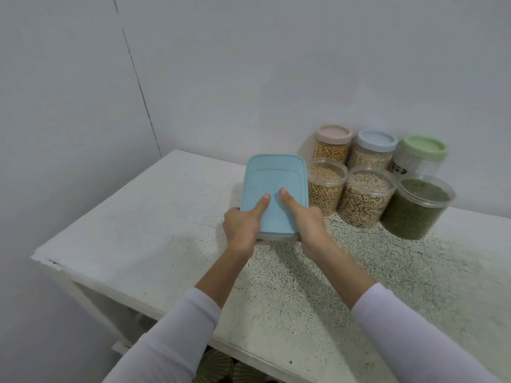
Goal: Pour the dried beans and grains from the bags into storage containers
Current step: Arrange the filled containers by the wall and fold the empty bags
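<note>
1. Head view: the left hand (241,227) grips the near left corner of the box (269,237), its thumb lying flat on the blue lid (273,186).
2. The right hand (309,225) grips the near right corner in the same way, thumb pressed on the lid.
3. The box stands on the white counter (138,230), just left of the jars.
4. Three open jars form the front row: pale beans (324,189), speckled beans (363,199), green grains (414,211).
5. Behind them, by the wall, stand three lidded jars: pink lid (333,134), blue lid (376,140), green lid (424,147).
</note>
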Action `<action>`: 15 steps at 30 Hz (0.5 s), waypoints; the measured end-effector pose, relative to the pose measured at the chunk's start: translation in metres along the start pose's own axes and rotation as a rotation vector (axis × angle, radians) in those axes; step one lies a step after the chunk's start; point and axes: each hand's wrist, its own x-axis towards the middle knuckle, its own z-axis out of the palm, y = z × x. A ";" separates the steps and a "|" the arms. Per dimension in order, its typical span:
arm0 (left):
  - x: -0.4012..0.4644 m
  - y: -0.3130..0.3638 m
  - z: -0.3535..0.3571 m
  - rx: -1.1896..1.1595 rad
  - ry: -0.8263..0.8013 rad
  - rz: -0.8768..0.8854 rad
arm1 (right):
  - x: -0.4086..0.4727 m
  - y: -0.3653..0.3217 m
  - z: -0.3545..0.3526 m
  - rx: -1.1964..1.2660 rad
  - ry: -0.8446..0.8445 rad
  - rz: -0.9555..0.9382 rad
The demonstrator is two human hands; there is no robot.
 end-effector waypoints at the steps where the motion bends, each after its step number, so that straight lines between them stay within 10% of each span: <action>1: 0.002 0.001 -0.001 -0.004 0.011 -0.011 | -0.001 0.002 0.003 -0.018 0.002 -0.038; 15: -0.035 0.020 0.031 0.026 -0.114 0.439 | -0.014 -0.024 -0.042 -0.071 0.131 -0.443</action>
